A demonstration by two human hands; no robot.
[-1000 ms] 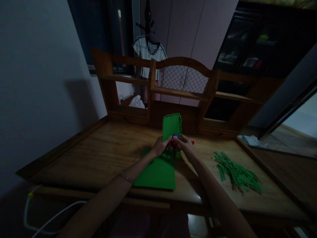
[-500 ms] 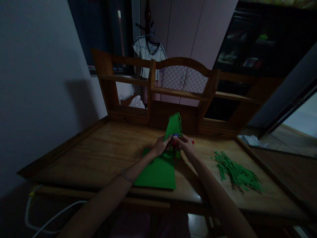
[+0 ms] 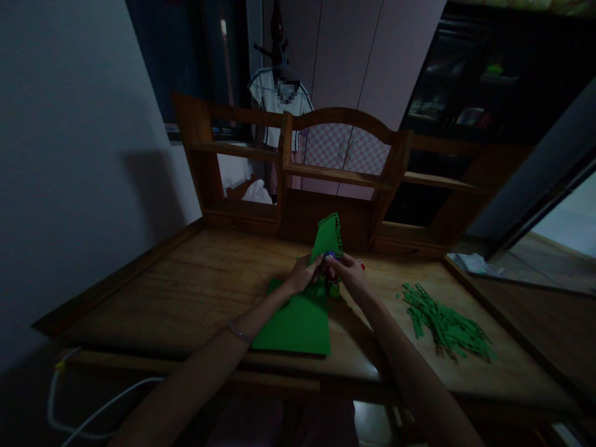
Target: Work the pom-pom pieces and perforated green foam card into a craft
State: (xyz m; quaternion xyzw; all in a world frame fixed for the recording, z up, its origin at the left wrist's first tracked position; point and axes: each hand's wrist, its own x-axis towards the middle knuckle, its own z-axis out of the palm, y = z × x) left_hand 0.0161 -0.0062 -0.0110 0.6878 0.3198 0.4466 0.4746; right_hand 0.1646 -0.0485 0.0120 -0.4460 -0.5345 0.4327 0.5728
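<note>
My left hand (image 3: 300, 274) is closed on a green paper sheet (image 3: 326, 237), which tilts up from the table and has a row of small holes along its top and right edges. My right hand (image 3: 352, 277) is closed at the sheet's lower right edge, on a small device with a purple top (image 3: 330, 255); its kind is too small and dark to make out. Small red (image 3: 362, 265) and green (image 3: 334, 289) objects show beside and below my right fingers, partly hidden. Under my left forearm, more green paper (image 3: 298, 326) lies flat on the table.
A pile of green paper strips (image 3: 447, 326) with cut-out holes lies on the table's right side. A wooden shelf unit (image 3: 335, 177) stands along the back of the wooden table (image 3: 186, 285). Raised edges border the table's sides. A white cable (image 3: 107, 406) hangs at the lower left.
Both hands stay at almost the same spot on the sheet. My right fingers have shifted very slightly around the purple-topped device.
</note>
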